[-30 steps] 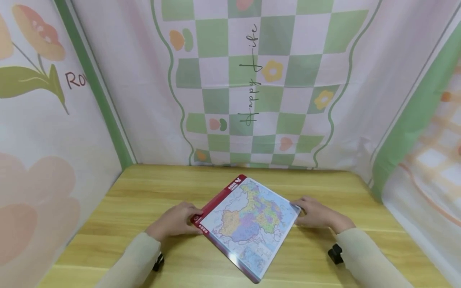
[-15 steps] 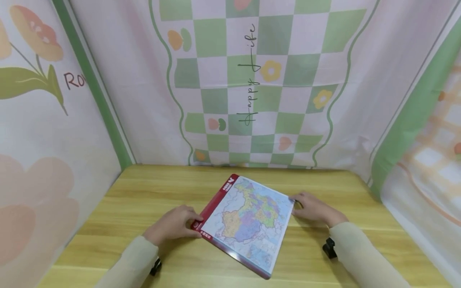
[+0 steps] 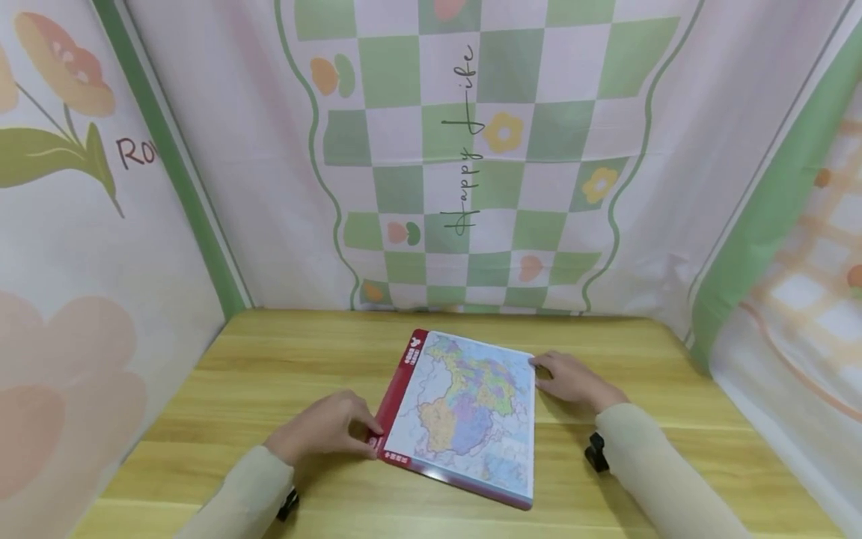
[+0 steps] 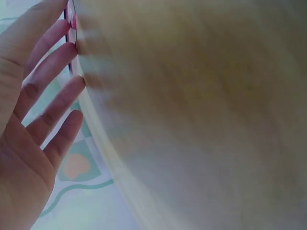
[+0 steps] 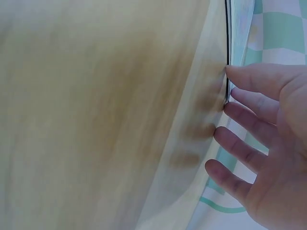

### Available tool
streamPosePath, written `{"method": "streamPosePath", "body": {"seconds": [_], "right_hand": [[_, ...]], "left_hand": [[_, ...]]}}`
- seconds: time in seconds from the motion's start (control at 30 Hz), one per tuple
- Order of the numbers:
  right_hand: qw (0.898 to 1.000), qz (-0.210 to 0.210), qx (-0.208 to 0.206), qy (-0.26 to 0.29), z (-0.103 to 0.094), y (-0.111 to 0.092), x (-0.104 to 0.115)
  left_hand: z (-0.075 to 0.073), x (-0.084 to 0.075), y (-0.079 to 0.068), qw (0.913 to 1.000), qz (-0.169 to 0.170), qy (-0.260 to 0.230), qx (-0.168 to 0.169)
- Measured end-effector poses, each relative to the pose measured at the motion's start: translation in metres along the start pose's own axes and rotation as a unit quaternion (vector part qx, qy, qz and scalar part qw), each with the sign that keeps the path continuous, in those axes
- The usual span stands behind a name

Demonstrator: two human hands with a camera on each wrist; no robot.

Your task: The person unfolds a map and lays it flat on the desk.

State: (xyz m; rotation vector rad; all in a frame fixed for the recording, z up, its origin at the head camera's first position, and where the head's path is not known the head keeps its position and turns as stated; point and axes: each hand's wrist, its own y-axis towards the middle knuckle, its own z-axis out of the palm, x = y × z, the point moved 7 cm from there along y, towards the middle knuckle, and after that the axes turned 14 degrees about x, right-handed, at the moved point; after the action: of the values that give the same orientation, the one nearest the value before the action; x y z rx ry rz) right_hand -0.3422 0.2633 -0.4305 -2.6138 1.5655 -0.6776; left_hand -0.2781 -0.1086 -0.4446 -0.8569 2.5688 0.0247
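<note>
Two hands frame a flat, glossy map board (image 3: 465,412) at lower centre of the head view: multicoloured regions, a red strip down its left edge, rounded corners, lying on the wood-grain table (image 3: 222,389). Left hand (image 3: 323,430) and right hand (image 3: 572,380) touch opposite edges with nearly straight fingers, gripping nothing.

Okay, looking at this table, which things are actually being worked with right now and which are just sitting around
In use:
map board, flat on the wooden table
left hand, fingertips on the board's red edge
right hand, fingertips at its far right corner

Just there:
checked cloth backdrop
flower-print side curtains
black wrist straps
</note>
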Motion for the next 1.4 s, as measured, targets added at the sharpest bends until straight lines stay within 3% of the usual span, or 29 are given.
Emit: {"method": "streamPosePath", "body": {"seconds": [0.13, 0.3, 0.63, 0.9, 1.2, 1.4], "right_hand": [[1.0, -0.004, 0.001, -0.005, 0.001, 0.003, 0.001], [1.0, -0.015, 0.007, -0.005, 0.005, 0.0, 0.003], [0.999, -0.028, 0.032, 0.007, 0.015, -0.02, 0.015], [0.998, -0.046, 0.047, 0.007, 0.018, -0.034, 0.032], [0.997, -0.025, 0.076, 0.009, 0.028, -0.042, 0.041], [0.997, -0.022, 0.073, 0.004, 0.03, -0.043, 0.042]], "left_hand": [[0.001, 0.002, 0.0, 0.9996, -0.016, -0.018, 0.012], [-0.001, 0.006, 0.0, 0.9988, -0.035, -0.034, 0.003], [-0.006, 0.019, 0.014, 0.9971, -0.061, 0.033, -0.03], [-0.007, 0.031, 0.029, 0.9948, -0.101, 0.005, -0.016], [-0.01, 0.021, 0.035, 0.996, -0.089, 0.002, -0.001], [-0.007, 0.021, 0.036, 0.9935, -0.112, -0.001, 0.019]]}}
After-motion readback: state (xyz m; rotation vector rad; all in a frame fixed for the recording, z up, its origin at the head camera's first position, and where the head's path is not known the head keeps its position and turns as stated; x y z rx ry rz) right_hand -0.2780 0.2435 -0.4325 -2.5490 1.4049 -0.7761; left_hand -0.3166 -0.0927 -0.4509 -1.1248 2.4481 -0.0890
